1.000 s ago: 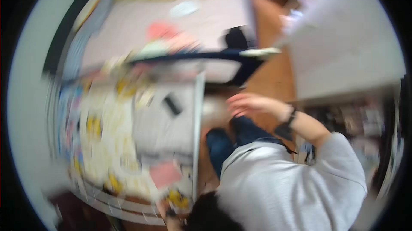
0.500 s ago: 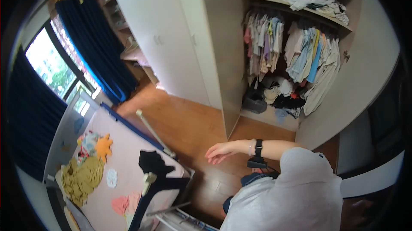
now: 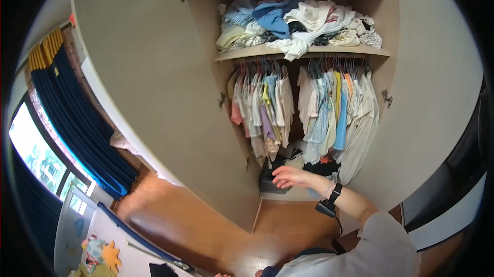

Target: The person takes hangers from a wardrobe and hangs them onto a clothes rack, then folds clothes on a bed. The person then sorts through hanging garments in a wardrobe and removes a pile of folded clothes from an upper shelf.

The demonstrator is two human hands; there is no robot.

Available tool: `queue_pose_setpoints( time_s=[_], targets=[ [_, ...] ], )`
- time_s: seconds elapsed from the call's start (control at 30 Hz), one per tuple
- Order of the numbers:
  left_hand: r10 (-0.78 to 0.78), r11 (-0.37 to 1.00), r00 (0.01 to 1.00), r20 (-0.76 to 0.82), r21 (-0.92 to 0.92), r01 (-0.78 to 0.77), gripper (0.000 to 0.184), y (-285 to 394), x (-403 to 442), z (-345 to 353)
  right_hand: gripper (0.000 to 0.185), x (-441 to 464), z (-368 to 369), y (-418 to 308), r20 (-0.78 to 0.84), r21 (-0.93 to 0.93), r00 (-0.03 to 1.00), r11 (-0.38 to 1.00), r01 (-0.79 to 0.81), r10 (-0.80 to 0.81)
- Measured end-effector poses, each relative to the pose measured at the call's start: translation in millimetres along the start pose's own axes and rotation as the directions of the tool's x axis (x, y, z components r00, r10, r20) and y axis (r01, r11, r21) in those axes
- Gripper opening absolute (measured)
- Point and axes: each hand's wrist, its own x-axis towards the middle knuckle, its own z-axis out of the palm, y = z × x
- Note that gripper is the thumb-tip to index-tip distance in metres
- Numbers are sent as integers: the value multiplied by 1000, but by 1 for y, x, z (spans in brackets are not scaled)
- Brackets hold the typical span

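Note:
My right hand [image 3: 289, 176] reaches forward with its fingers loosely stretched and holds nothing. In the view it overlaps the wardrobe's lower part, nearest to a dark grey bag or bin [image 3: 272, 187]; I cannot tell whether they touch. Behind it, more clothes [image 3: 329, 166] lie on the wardrobe floor. Above hang shirts and other garments in a left group [image 3: 265, 104] and a right group [image 3: 324, 104]. A tangled clothes pile [image 3: 303, 22] covers the upper shelf, with a white piece drooping over its edge. Only a sliver of skin, perhaps my left hand [image 3: 222, 275], shows at the bottom edge.
The left wardrobe door [image 3: 154, 92] and right door [image 3: 432, 86] stand wide open. A bed or cot [image 3: 123, 256] with a guard rail, an orange star toy [image 3: 111, 256] and a black cloth [image 3: 162, 270] is at lower left. Dark blue curtains [image 3: 82, 112] hang by the window.
My view has turned right and moved closer to the wardrobe, which now sits in the middle. My right hand has gone from over the floor to in front of the wardrobe's lower part.

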Motion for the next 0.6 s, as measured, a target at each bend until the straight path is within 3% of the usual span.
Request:
queue_pose_setpoints(
  time_s=[0.1,0.17,0.23,0.27,0.3,0.37,0.43,0.47,0.5,0.6],
  targets=[
    [-27,994,979,202,111,4,7,-27,47,65,41,12,-32,-72,-133,-128,970,974,188,-205],
    [-56,982,957,286,189,1,8,-33,71,112,46,35,-51,-117,-154,-338,888,868,364,-433],
    [-111,970,916,385,243,16,10,-46,102,158,49,59,-60,-169,-56,-499,743,663,558,-667],
    [-156,958,883,444,286,26,9,-51,119,177,51,65,-54,-204,1,-671,655,485,561,-756],
    [-188,956,872,452,288,56,7,-40,116,210,54,65,-43,-240,80,-805,566,282,522,-820],
    [-151,969,810,567,246,9,9,-56,140,248,56,68,-16,-311,215,-894,523,49,446,-825],
    [-219,969,733,645,231,87,11,-57,148,291,59,109,-20,-366,342,-932,507,-215,293,-791],
    [-223,968,700,678,241,75,12,-61,154,306,68,128,-20,-393,258,-966,642,-217,143,-722],
    [-230,966,667,709,252,65,13,-64,158,321,84,150,-29,-421,200,-953,729,-303,-10,-654],
    [-227,963,594,772,270,17,21,-63,156,348,108,189,-34,-482,-96,-850,810,-376,-369,-579]
  ],
)
